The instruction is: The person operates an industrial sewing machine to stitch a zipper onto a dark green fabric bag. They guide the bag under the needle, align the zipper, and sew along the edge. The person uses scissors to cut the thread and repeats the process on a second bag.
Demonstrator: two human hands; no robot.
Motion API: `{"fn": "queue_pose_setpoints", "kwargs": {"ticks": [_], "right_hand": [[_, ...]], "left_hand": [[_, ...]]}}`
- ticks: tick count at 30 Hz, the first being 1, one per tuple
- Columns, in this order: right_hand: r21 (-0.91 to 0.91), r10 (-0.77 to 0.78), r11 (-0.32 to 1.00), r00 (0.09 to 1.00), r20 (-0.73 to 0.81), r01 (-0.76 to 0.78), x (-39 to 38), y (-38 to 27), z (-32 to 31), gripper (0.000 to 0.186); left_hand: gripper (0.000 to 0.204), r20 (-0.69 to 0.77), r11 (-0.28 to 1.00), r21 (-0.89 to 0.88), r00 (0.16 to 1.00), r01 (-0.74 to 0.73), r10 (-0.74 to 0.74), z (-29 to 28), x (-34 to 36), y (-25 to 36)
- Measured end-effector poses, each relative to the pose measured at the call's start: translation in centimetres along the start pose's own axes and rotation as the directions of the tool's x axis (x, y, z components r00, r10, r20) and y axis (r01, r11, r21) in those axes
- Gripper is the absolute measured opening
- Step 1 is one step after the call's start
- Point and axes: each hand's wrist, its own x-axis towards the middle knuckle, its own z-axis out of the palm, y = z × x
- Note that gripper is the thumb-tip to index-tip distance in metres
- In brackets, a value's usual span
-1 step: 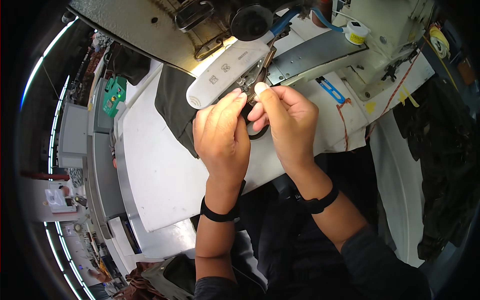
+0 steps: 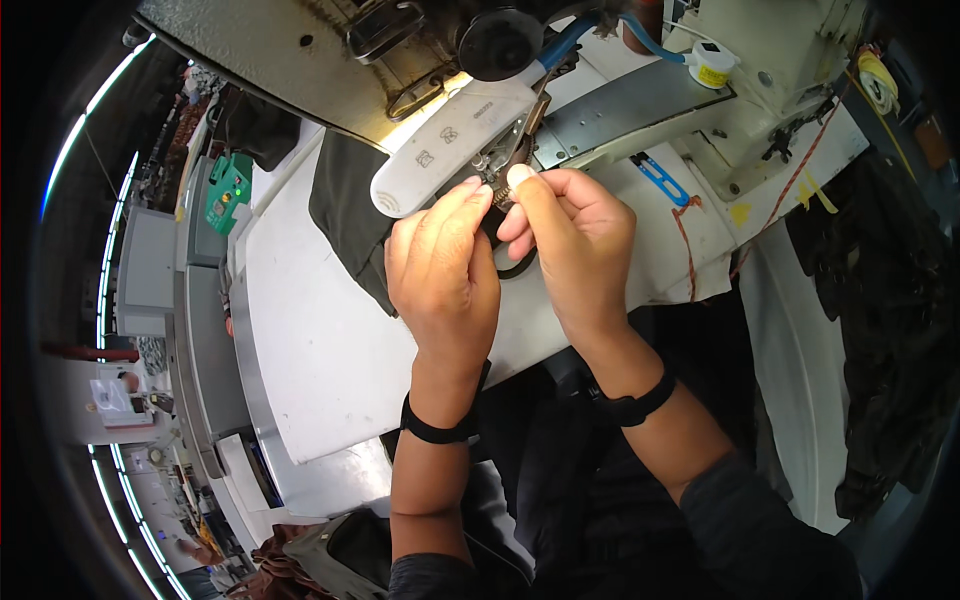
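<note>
Both hands meet close below the needle area of a sewing machine [image 2: 250, 60]. My left hand [image 2: 443, 255] is closed, fingertips pressed together beside the small metal parts [image 2: 497, 165]. My right hand [image 2: 585, 235] pinches thumb against fingers just to the right of them; whatever is between the fingertips of either hand is too small to make out. A white lamp-like bar [image 2: 445, 135] slants across above my left hand. Dark cloth [image 2: 352, 215] lies to the left of that hand, partly behind it. A dark curved strip [image 2: 518, 266] shows below the fingertips.
Blue thread snips [image 2: 662, 180] lie on the white table [image 2: 320, 340], right of my hands. Reddish cord [image 2: 692, 255] hangs near them. A green box [image 2: 228, 192] stands far left. Dark garments [image 2: 880, 330] hang at the right. The machine's metal bed plate [image 2: 635, 115] extends to the upper right.
</note>
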Motion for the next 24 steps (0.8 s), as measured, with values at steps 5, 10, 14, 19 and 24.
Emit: {"fn": "queue_pose_setpoints", "kwargs": {"ticks": [5, 10, 14, 19, 24], "right_hand": [[-0.217, -0.26, 0.943, 0.965, -0.015, 0.251, 0.8, 1.3, -0.4, 0.017], [-0.295, -0.323, 0.906, 0.946, -0.019, 0.303, 0.9, 1.7, -0.4, 0.017], [-0.371, -0.399, 0.849, 0.917, 0.014, 0.376, 1.1, 1.7, -0.4, 0.015], [-0.275, -0.127, 0.945, 0.972, 0.198, 0.179, 2.2, -2.1, -1.0, 0.017], [-0.244, 0.045, 0.969, 0.933, 0.356, 0.046, 4.4, -4.3, -1.7, 0.018]], "left_hand": [[0.026, -0.026, 1.0, 0.022, 1.0, 0.004, -0.004, 0.2, 0.3, 0.5], [0.026, -0.036, 0.999, 0.005, 0.999, -0.038, 0.038, 0.3, 0.1, 0.1], [0.028, -0.058, 0.997, -0.008, 0.996, -0.074, 0.074, 0.4, 0.2, 0.1], [0.028, -0.065, 0.997, -0.026, 0.995, -0.073, 0.071, 0.5, -0.1, -0.1], [0.028, -0.063, 0.997, -0.026, 0.996, -0.07, 0.068, 0.3, 0.3, 0.1]]}}
